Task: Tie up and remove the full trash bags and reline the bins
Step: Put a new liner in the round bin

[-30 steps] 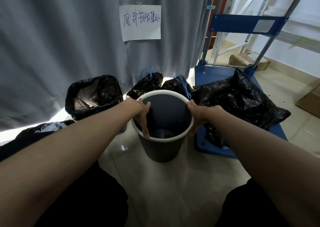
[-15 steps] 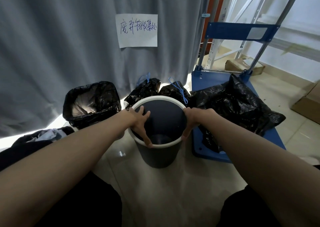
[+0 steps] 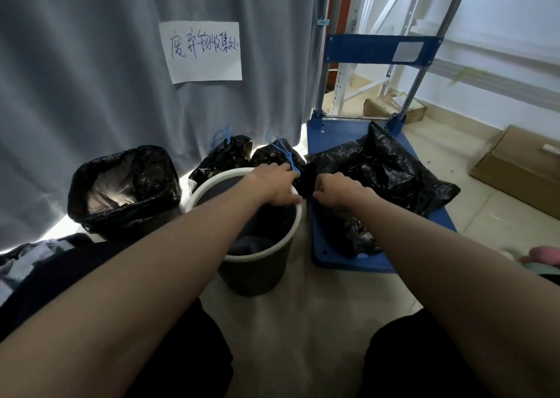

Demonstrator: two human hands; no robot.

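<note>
Glossy crinkled plastic bags; cloth curtain

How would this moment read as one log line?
bin: unlined | left hand: over rim, reaching | right hand: on black bag | cart: holds bag

Two bins, one lined. Two tied bags, one loose bag, one cart, two boxes, one paper sign.

Bare floor lies open near me. My bin is hemmed by the lined bin left, tied bags far, and the cart with its black bag right.
</note>
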